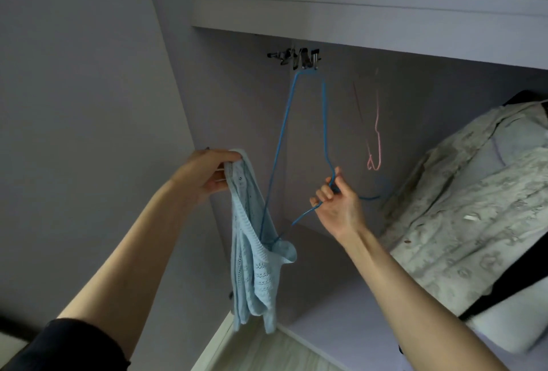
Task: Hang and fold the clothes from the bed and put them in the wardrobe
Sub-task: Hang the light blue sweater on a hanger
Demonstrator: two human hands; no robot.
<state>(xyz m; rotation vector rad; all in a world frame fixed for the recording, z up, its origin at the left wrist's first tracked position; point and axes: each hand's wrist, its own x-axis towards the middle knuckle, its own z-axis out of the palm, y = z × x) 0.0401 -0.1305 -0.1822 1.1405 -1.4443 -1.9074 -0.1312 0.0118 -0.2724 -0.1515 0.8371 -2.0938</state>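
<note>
My left hand [204,173] pinches the top edge of the light blue knit top [253,255], which hangs in front of the wardrobe [326,9] opening. My right hand [335,200] is curled round the neck of the blue wire hanger [324,121]; one hanger corner is tucked inside the top. Pink hanger [376,145] hangs behind, patterned shirt [474,198] to the right.

Both bare forearms raised up and forward. Left hand [204,173] curled shut at the upper edge of the pale blue knit top [252,252], thumb on top. Right hand [336,203] fisted round the blue wire hanger [324,121] near its neck, knuckles leftward, wrist bent back.
</note>
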